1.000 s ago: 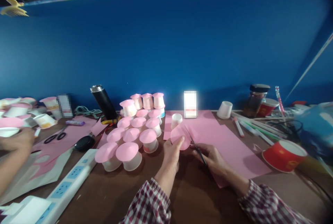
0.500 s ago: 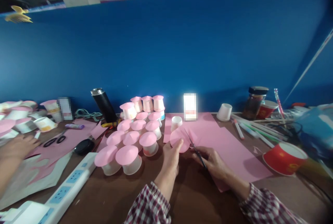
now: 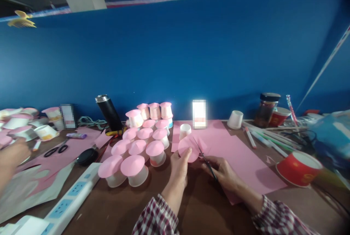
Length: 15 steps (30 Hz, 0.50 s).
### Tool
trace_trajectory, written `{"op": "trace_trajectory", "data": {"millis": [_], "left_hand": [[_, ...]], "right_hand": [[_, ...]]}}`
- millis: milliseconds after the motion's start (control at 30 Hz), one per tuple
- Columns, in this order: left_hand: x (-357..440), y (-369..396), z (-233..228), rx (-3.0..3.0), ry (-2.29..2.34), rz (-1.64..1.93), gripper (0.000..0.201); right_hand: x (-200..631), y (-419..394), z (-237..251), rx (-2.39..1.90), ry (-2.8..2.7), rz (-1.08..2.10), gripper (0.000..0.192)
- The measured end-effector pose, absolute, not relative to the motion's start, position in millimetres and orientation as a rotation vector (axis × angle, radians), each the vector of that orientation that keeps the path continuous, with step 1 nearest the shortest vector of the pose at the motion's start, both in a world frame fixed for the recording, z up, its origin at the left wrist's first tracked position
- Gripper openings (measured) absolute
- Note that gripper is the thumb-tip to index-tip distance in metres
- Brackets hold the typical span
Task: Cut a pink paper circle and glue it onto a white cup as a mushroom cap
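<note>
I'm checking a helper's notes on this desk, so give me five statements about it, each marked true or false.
1. The left hand holds pink paper. True.
2. The right hand holds a marker. False: it holds scissors.
3. The jar has a dark lid. True.
4. The flask is white. False: it is black with a silvery top.
5. The power strip lies to the right of both of these hands. False: it lies to their left.
</note>
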<state>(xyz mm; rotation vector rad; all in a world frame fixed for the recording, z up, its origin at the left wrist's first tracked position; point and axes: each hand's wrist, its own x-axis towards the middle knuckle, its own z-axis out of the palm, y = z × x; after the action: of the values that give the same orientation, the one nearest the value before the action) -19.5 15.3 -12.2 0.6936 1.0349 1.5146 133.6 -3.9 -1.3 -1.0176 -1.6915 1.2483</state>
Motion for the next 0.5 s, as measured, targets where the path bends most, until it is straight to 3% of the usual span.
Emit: {"op": "trace_trajectory", "data": {"millis": [500], "left_hand": [[-20, 16, -8, 0.678, 1.046, 1.508, 0.038]], "right_hand": [[132, -5, 7, -1.076, -1.759, 1.201, 0.037]]}}
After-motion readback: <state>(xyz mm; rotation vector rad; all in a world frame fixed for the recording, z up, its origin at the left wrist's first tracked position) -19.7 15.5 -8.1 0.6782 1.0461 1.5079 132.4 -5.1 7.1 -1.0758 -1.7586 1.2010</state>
